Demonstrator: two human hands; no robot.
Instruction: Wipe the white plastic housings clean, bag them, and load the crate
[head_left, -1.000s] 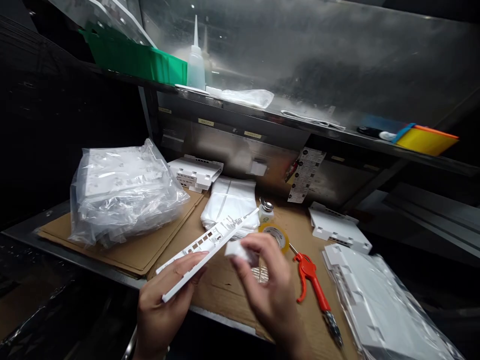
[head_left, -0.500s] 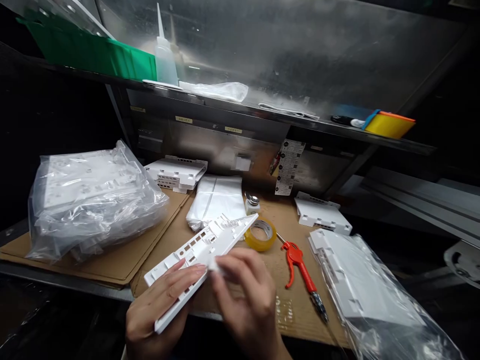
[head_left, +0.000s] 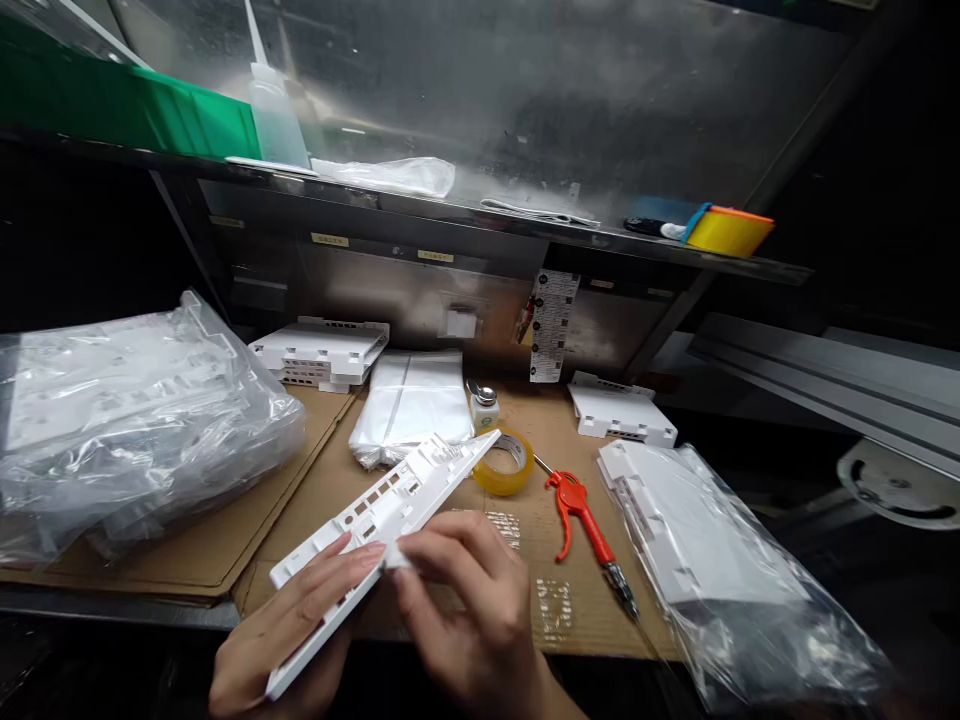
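A white plastic panel [head_left: 431, 490] with rows of slots tilts up over the front of the bench. My left hand [head_left: 289, 610] is closed around its near end, fingers across the face. Pinched in my right hand [head_left: 476, 595] is a small white wad [head_left: 395, 556], perhaps a wipe, pressed against the panel's long edge beside my left fingertips. Just past the panel's far tip lies a roll of yellowish tape [head_left: 529, 462]. Right of my right hand, a red air blow gun [head_left: 581, 503] rests on the cardboard.
Bagged white parts sit at the left [head_left: 142, 400] and right [head_left: 739, 560]. Along the back are stacked panels [head_left: 322, 350], flat plastic bags [head_left: 416, 395], a pump bottle [head_left: 485, 410] and another white panel [head_left: 622, 410]. A metal shelf [head_left: 450, 208] carries a squeeze bottle [head_left: 276, 120].
The whole view has shifted, so the bench things appear farther left. My right hand and the white wad have slid slightly along the panel's edge toward its near end.
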